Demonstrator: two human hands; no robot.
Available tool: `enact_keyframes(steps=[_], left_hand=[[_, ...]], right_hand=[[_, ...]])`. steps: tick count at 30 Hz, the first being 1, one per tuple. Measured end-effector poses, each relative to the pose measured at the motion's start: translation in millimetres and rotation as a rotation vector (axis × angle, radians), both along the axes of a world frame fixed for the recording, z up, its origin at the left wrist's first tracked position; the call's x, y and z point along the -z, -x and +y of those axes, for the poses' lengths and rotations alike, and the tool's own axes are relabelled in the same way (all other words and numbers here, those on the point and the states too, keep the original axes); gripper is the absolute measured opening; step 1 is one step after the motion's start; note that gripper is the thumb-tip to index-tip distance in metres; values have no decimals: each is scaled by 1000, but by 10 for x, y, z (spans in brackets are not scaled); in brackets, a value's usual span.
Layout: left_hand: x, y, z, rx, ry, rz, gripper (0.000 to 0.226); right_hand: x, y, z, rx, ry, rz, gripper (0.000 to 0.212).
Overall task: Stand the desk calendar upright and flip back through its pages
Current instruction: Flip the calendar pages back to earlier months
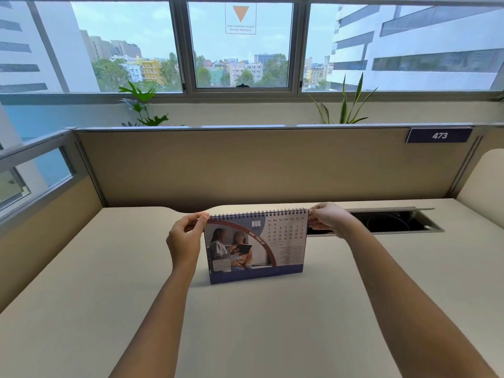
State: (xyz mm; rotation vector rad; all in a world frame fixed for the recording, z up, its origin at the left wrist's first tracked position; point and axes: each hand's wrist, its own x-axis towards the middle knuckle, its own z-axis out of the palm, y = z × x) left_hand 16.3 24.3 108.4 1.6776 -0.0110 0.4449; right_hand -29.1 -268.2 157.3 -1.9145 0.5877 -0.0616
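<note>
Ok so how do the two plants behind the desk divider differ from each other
The left plant has broad, lobed leaves that spread sideways; the right plant has long, narrow, pointed leaves that stand nearly upright. The right plant reaches higher against the window than the left plant. The left plant's leaves look plain green, while some of the right plant's have paler edges. Both are green, and their bases are hidden behind the divider.

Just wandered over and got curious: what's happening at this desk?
A person is handling a desk calendar with both bare hands. It stands upright on the beige desk, showing the AUG page. The left hand pinches the top left corner by the spiral binding, and the right hand pinches the top right corner. No page is lifted yet. A cable slot lies open in the desk behind the right hand.
</note>
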Motion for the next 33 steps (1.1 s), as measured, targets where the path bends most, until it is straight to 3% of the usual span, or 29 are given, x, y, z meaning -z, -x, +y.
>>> enact_keyframes(steps=[7, 11, 22, 28, 33], left_hand=[[-36, 18, -18, -32, -15, 8, 28], [-55, 23, -24, -42, -30, 3, 29], [-81, 4, -28, -25, -21, 18, 28], [-81, 4, -26, -24, -22, 35, 29], [-81, 4, -30, -27, -12, 51, 28]], right_hand=[[-244, -197, 66, -70, 102, 264, 44], [-343, -244, 118, -104, 194, 319, 42], [-297, -357, 90, -40, 214, 257, 18], [-284, -308, 100, 49, 94, 179, 50], [-312, -291, 99, 60, 47, 99, 37]])
